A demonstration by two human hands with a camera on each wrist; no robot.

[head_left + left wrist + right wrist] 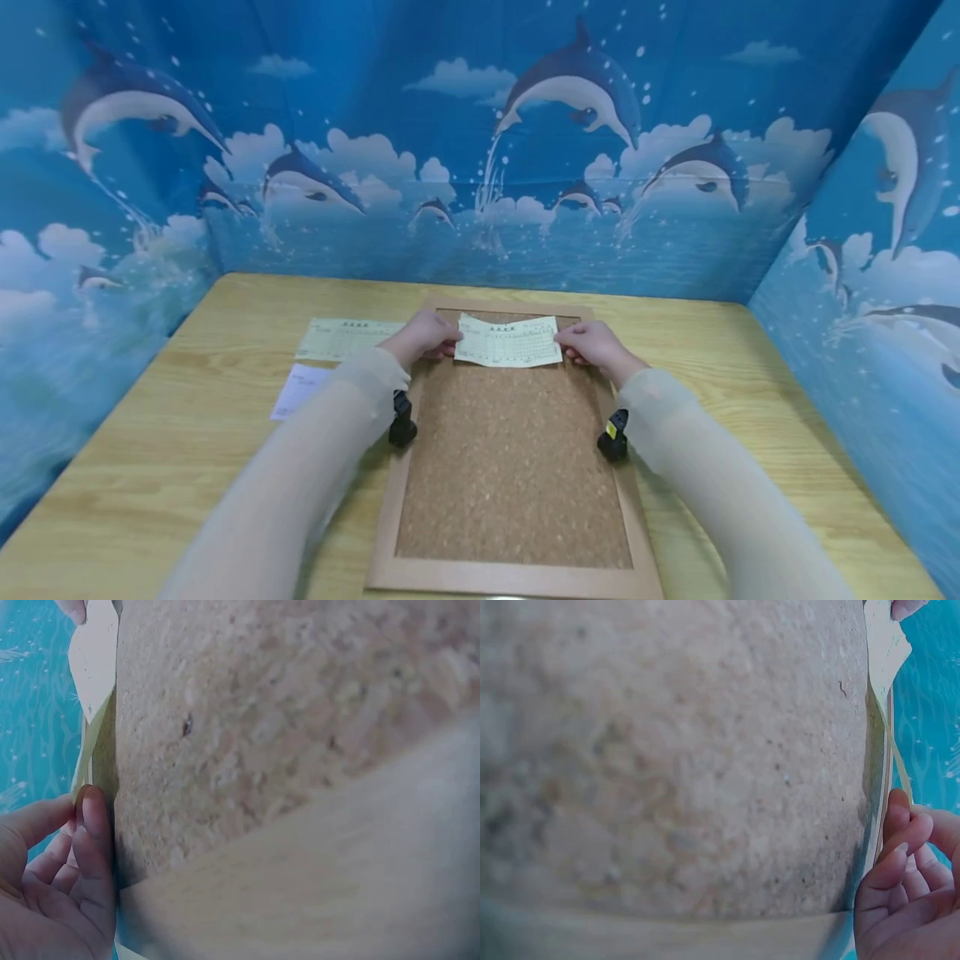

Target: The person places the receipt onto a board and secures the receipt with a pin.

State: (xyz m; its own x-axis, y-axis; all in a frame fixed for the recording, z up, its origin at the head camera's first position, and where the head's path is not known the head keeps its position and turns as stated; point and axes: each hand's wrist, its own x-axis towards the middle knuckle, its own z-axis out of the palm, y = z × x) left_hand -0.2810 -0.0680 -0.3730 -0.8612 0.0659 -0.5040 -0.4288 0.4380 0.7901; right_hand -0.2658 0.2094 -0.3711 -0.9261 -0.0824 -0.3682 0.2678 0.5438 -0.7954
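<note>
A pale green printed form slip [507,342] is stretched between both hands over the far end of a wood-framed cork board [513,467]. My left hand [429,335] pinches the slip's left edge between thumb and finger. At the opposite edge, my right hand [596,346] grips it the same way. The slip sags and curves a little between them. In the left wrist view, the left hand [64,877] holds the paper close over the cork. The right wrist view shows the right hand [911,877] pinching the other end, seen nearly edge-on.
Left of the board, another pale green form [341,340] lies on the wooden table [180,417], partly behind the left hand. A small white paper [298,390] lies just below it, partly covered by the left sleeve. Blue dolphin-print cloth [480,150] surrounds the table's back and sides.
</note>
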